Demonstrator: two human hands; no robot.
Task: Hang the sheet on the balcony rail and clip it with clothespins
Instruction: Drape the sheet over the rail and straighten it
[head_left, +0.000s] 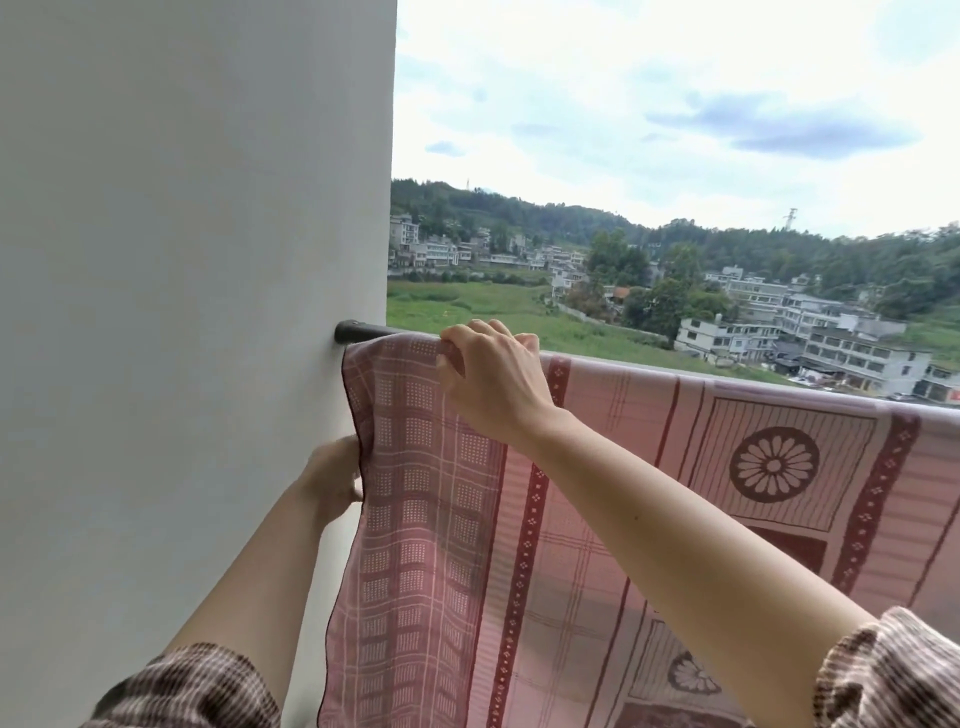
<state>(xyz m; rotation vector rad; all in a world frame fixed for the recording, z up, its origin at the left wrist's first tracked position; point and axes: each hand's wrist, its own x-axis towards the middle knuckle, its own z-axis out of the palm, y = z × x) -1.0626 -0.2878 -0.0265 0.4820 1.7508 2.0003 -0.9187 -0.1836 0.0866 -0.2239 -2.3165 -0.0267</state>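
A pink sheet (623, 499) with dark red bands and flower medallions hangs draped over the balcony rail (358, 330), a dark bar fixed to the wall. My right hand (493, 374) rests on top of the rail and pinches the sheet's upper edge near its left end. My left hand (335, 480) is lower, beside the wall, and grips the sheet's left side hem; the cloth partly hides its fingers. No clothespin is in view.
A plain white wall (182, 312) fills the left half and meets the rail's end. Beyond the rail lie a green field, low white buildings and wooded hills, far below. My checked sleeves show at the bottom corners.
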